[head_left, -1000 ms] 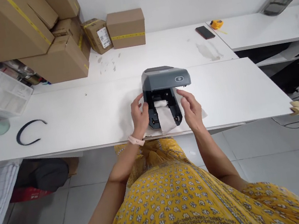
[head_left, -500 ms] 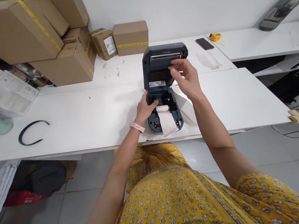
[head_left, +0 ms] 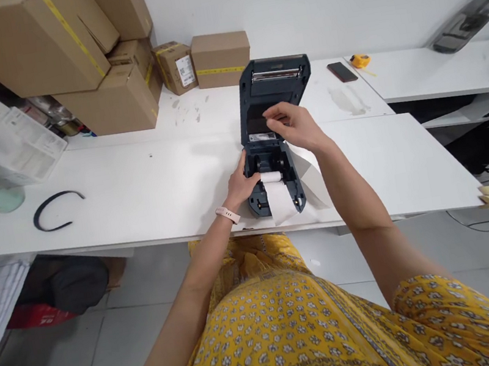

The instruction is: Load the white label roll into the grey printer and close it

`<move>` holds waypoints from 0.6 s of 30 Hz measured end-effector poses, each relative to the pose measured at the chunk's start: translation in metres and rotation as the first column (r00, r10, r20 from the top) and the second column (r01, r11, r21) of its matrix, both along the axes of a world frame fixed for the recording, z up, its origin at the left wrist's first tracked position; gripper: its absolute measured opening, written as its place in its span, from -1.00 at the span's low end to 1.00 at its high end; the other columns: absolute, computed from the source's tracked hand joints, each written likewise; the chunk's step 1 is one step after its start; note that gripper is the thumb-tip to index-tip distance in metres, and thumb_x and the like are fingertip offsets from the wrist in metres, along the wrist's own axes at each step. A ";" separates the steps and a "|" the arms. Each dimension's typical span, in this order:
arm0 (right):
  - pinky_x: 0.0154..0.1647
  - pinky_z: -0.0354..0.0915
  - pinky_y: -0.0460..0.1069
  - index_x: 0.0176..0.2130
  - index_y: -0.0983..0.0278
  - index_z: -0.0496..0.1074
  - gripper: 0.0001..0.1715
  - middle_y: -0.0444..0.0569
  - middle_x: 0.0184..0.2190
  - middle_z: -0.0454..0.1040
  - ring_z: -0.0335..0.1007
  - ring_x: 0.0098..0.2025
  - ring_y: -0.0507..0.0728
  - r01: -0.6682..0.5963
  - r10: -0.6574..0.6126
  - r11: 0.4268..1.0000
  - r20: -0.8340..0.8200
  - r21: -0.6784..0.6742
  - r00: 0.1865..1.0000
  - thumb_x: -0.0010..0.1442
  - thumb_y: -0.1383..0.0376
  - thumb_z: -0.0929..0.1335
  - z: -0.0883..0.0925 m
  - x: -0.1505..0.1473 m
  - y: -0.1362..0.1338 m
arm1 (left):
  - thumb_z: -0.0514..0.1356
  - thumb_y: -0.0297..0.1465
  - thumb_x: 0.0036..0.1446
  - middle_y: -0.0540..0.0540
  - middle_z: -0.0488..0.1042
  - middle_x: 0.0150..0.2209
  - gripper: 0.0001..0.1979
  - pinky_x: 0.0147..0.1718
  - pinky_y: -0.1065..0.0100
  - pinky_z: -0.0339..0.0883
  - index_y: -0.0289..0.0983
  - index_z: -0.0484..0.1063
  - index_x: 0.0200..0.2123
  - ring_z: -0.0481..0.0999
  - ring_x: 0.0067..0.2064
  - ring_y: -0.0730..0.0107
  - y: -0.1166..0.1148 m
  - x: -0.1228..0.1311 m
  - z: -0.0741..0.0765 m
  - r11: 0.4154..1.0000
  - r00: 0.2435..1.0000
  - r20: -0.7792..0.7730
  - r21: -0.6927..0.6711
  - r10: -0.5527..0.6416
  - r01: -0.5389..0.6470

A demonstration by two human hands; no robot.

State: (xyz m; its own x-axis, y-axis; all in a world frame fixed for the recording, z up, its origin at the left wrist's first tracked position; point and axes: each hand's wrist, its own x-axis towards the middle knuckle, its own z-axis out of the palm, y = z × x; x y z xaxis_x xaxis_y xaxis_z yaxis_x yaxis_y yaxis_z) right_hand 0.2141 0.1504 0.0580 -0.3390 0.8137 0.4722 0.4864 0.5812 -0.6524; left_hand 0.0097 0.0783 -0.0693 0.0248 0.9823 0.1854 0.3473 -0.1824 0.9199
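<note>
A printer (head_left: 266, 153) stands open on the worktop (head_left: 166, 189), lid (head_left: 273, 88) raised, paper roll (head_left: 270, 176) inside; the left grip (head_left: 239, 185) touches its left side, the right grip (head_left: 294, 122) before the lid.

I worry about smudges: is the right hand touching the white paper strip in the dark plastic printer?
Apart: the head view shows the printer's open interior between right hand and paper strip.
</note>
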 end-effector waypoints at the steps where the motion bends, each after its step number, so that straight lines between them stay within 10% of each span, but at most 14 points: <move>1: 0.00 0.47 0.13 -0.05 0.28 0.59 -0.60 0.08 -0.08 0.67 0.59 -0.07 0.22 -0.056 0.059 0.997 0.071 -0.044 0.996 0.31 0.08 0.35 0.002 0.000 -0.005 | 0.35 -0.23 0.12 -0.15 0.53 0.26 -0.12 0.16 -0.06 0.42 -0.04 0.15 0.48 0.57 0.17 -0.17 -0.001 0.000 0.002 0.999 1.000 -0.012 -0.032 0.002 -0.002; 6: 0.05 0.39 0.13 -0.16 0.18 0.65 -0.72 -0.04 -0.16 0.73 0.62 -0.13 0.22 -0.307 0.414 0.909 0.532 -0.281 0.739 0.28 0.23 0.33 0.000 -0.007 -0.020 | 0.34 -0.26 0.10 -0.15 0.64 -0.04 -0.03 0.07 -0.09 0.43 -0.07 0.02 0.53 0.64 -0.03 -0.13 -0.001 -0.004 0.011 0.987 0.996 -0.070 -0.158 -0.045 0.034; 10: 0.36 0.11 0.31 -0.21 0.20 0.64 -0.70 0.01 -0.22 0.73 0.64 -0.10 0.27 -0.226 0.362 0.932 0.772 -0.284 0.522 0.34 0.24 0.30 -0.014 -0.018 -0.029 | 0.36 -0.27 0.05 -0.06 0.59 -0.33 0.00 -0.03 -0.05 0.47 -0.09 0.05 0.53 0.63 -0.24 -0.03 0.000 -0.009 0.010 0.987 0.995 -0.061 -0.145 -0.078 0.068; 18: 0.33 0.10 0.37 -0.13 0.33 0.62 -0.63 0.21 -0.17 0.69 0.56 0.02 0.41 -0.250 0.451 0.892 0.760 -0.376 0.467 0.31 0.16 0.32 -0.024 -0.022 -0.033 | 0.34 -0.23 0.10 -0.13 0.60 0.08 0.06 0.09 0.08 0.45 -0.18 -0.11 0.56 0.58 0.04 0.02 0.002 -0.014 0.015 0.969 0.981 -0.006 -0.154 -0.195 0.192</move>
State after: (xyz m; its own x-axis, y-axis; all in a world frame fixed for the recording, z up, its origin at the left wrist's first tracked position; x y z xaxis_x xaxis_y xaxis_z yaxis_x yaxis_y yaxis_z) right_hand 0.1923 0.1174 0.0343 -0.7621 0.5663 -0.3140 0.6354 0.7474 -0.1942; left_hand -0.0042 0.0804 -0.0544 0.2194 0.9751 0.0314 0.3388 -0.1064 0.9348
